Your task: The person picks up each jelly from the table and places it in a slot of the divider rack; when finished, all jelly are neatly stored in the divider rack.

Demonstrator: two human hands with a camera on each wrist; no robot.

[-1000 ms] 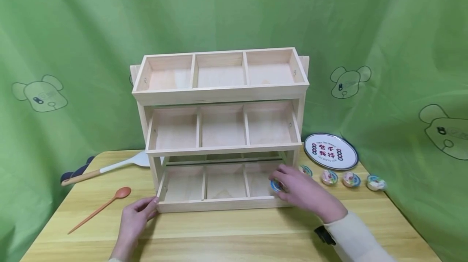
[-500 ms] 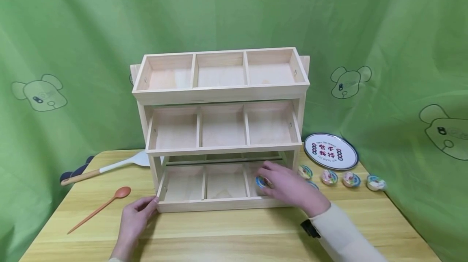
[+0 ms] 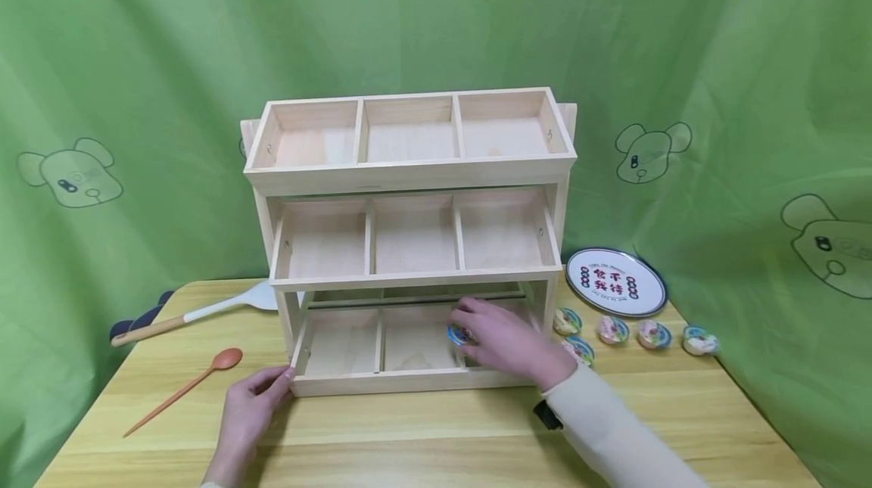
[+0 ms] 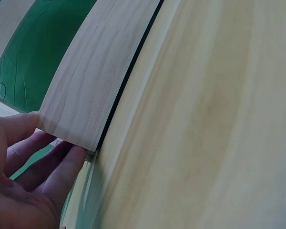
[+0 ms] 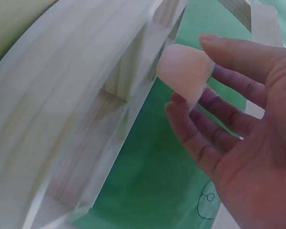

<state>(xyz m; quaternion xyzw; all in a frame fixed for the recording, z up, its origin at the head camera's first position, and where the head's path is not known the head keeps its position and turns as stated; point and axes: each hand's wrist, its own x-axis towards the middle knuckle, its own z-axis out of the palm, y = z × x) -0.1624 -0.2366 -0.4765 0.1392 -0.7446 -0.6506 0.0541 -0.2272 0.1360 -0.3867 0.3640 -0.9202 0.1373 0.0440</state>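
Small cup (image 3: 459, 334): at the fingertips of the right hand (image 3: 500, 335), over the bottom tray (image 3: 422, 382), near the divider between its middle and right compartments.
Right hand's hold: thumb and fingers curl around the cup.
Left hand (image 3: 250, 405): pinches the bottom tray's front corner.
Upper trays (image 3: 409, 179): above the right hand.
Other cups (image 3: 655, 334): five on the table (image 3: 381, 442), right of the right hand.
Plate (image 3: 606, 281): behind those cups.
Orange spoon (image 3: 227, 358): left of the left hand.
Spatula (image 3: 211, 311): beyond the spoon.
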